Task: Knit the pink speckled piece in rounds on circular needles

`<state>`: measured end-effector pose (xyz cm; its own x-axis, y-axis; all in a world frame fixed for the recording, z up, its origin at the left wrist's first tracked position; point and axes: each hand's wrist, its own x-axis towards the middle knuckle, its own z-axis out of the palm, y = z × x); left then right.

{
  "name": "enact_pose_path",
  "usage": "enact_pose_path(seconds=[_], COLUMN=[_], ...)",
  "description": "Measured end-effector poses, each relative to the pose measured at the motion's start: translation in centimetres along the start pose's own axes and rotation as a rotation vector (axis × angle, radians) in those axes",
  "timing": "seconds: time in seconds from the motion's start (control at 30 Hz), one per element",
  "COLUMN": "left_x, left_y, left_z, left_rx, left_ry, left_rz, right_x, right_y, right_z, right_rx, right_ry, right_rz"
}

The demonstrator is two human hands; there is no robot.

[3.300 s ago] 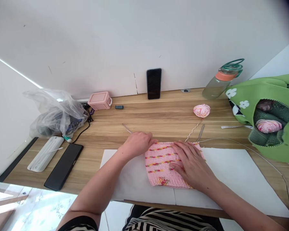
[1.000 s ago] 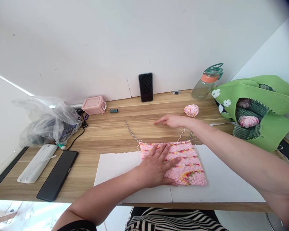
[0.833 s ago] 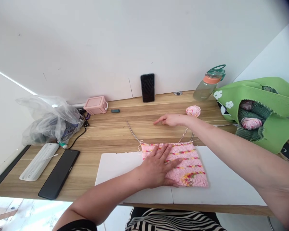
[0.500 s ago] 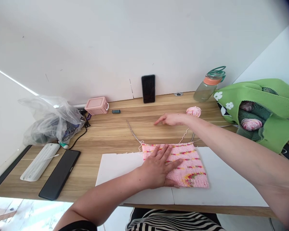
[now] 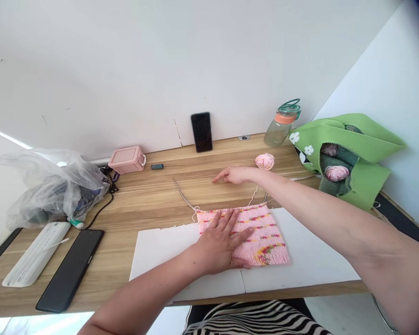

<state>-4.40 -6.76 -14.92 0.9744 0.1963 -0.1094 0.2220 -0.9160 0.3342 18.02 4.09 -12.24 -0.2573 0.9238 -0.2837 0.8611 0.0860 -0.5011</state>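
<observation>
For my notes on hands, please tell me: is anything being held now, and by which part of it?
No hold shows. The left hand lies flat on the left part of the knitting; the right hand points, with nothing visible in it.

Wood-grain table (image 5: 150, 195). White sheet (image 5: 293, 260) along front edge, dark line crossing it. Front left corner: flat black device (image 5: 71, 270), long white object (image 5: 28, 265) beside it. Back left corner: clear plastic bag (image 5: 52, 186). Back edge, left to right: pink box (image 5: 126, 160), small dark cylinder (image 5: 157, 166), upright phone (image 5: 201, 132), bottle (image 5: 277, 132). Toward right edge: yarn ball (image 5: 264, 161), green bag (image 5: 365, 144).
</observation>
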Motion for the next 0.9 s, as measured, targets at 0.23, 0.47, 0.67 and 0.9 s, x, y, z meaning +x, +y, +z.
enact_pose_path(seconds=[0.23,0.47,0.67,0.9], left_x=[0.0,0.0,0.0,-0.1], left_y=[0.0,0.0,0.0,0.3], left_z=[-0.2,0.3,0.3,-0.1], left_rx=[0.022,0.102,0.094,0.123], left_ry=[0.013,0.064,0.036,0.031], left_rz=[0.008,0.015,0.007,-0.007], right_x=[-8.1,-17.8,-18.4,-17.6], right_y=[-4.7,-3.7,-2.6,-3.6], right_z=[2.9,12.1,14.4,14.9], right_rx=[-0.097,-0.426,-0.508,-0.525], right_ry=[0.397,0.521,0.546,0.593], right_rz=[-0.019,-0.078,0.001,-0.035])
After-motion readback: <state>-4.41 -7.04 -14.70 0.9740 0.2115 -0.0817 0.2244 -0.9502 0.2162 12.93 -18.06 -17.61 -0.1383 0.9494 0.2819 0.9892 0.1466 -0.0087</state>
